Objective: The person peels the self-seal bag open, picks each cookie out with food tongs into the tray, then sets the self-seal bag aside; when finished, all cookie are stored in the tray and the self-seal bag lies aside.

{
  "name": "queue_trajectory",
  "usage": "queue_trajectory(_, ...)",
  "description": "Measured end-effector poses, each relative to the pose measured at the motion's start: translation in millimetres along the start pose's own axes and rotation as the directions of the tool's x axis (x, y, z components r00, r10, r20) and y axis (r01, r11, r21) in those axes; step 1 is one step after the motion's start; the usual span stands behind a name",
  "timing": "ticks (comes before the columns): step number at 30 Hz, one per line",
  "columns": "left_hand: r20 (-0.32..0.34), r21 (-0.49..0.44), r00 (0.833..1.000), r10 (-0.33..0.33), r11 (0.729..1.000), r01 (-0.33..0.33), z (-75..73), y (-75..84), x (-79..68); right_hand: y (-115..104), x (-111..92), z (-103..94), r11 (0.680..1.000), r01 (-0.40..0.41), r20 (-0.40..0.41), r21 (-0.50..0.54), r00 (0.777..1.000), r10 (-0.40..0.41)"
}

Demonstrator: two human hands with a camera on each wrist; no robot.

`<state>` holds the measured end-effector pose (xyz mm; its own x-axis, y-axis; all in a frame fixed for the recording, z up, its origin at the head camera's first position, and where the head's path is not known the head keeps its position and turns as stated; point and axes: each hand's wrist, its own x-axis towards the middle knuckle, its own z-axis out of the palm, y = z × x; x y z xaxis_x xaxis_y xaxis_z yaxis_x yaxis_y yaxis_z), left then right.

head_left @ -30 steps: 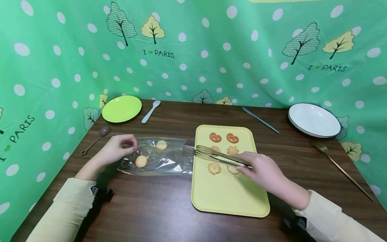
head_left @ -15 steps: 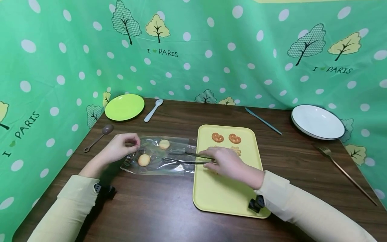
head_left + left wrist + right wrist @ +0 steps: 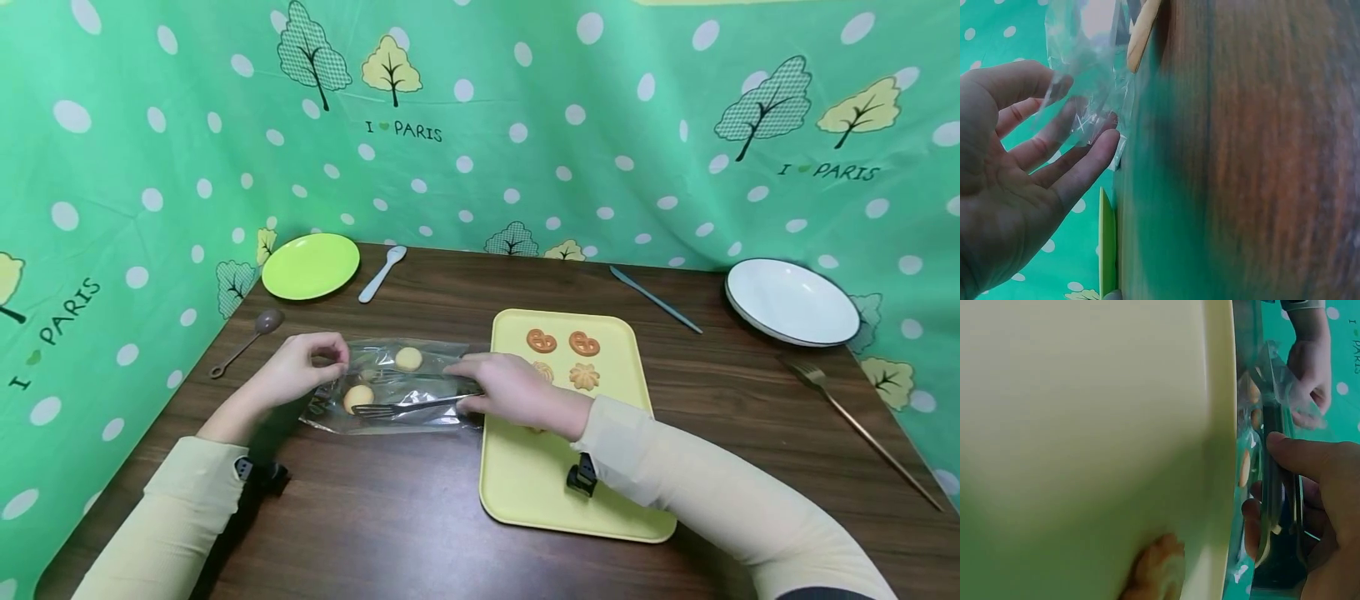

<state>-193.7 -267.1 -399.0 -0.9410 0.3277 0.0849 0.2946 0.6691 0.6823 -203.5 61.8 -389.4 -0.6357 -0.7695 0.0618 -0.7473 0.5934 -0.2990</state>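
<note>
Risk of tearing or dragging the clear bag (image 3: 390, 387), flat on the worktop (image 3: 420, 500) left of the yellow tray (image 3: 555, 492), with left hand (image 3: 300, 367) pinching its mouth and right hand (image 3: 510, 390) gripping tongs (image 3: 405, 406) inside, nudging a cookie (image 3: 358, 397) sideways.

The head view looks forward and down from above onto a brown table (image 3: 420, 500), taking in both hands from some way off. The left wrist view sits very close beside the left hand (image 3: 1016, 181), tilted sideways along the tabletop. The right wrist view is just as close behind the right hand (image 3: 1316, 506), skimming a yellow tray (image 3: 1085, 425). All three share the clear bag (image 3: 397, 387) between the hands.
</note>
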Motion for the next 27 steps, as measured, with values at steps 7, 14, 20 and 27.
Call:
queue_trajectory(7,0.011,-0.016,1.000,0.017,1.000,-0.016,3.0,-12.3,4.3,-2,6,5.7,1.000,0.020,0.001,-0.016,1.000,-0.020)
queue_trajectory(14,0.014,-0.022,1.000,0.010,1.000,-0.009,3.2,-10.7,4.8,-2,1,3.7,1.000,-0.018,-0.004,0.019,1.000,0.018)
queue_trajectory(20,0.008,-0.028,1.000,-0.013,1.000,0.013,2.2,-11.0,4.7,3,-10,-4.9,0.998,-0.054,-0.014,0.029,0.998,0.054)
queue_trajectory(27,0.019,-0.034,1.000,-0.015,0.999,0.016,1.3,-9.4,4.6,13,-37,-17.6,0.995,-0.086,-0.067,0.049,0.994,0.089)
